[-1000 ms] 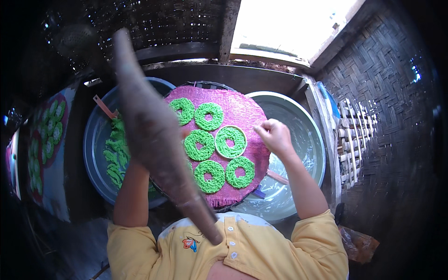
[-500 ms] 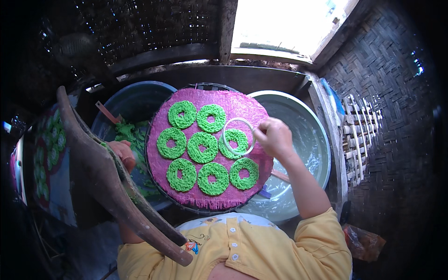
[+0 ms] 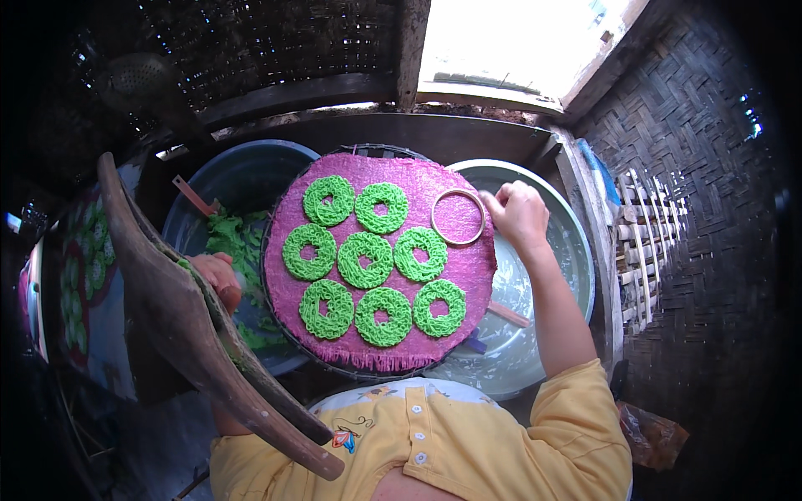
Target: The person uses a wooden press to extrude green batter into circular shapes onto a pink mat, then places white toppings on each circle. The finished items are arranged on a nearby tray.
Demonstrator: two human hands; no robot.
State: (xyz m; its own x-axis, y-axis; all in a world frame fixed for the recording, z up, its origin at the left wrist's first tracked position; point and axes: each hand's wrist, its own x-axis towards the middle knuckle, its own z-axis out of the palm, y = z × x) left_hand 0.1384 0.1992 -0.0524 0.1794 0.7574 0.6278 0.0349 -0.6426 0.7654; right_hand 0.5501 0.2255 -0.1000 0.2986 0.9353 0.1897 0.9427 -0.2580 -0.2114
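My left hand (image 3: 219, 278) is closed on a long wooden press (image 3: 180, 305) with two dark arms. The press slants across the left side and hides part of that hand. My right hand (image 3: 520, 219) pinches the edge of a thin round ring (image 3: 434, 219) at the upper right of a pink woven mat (image 3: 407, 173). The ring is level with the mat; whether it rests on the mat I cannot tell. Several green noodle-like rounds (image 3: 365, 237) with holes in their middles lie on the mat in rows, left of and below the ring.
Behind the mat on the left, a dark basin (image 3: 271, 150) holds green dough (image 3: 236, 238) and a reddish flat handle (image 3: 194, 199). A pale green basin (image 3: 576, 242) with whitish residue stands at the right. More green rounds (image 3: 82, 275) lie on a far-left surface.
My right hand has carried the ring up and to the right, off a green round and onto bare mat. My left hand stays at the press.
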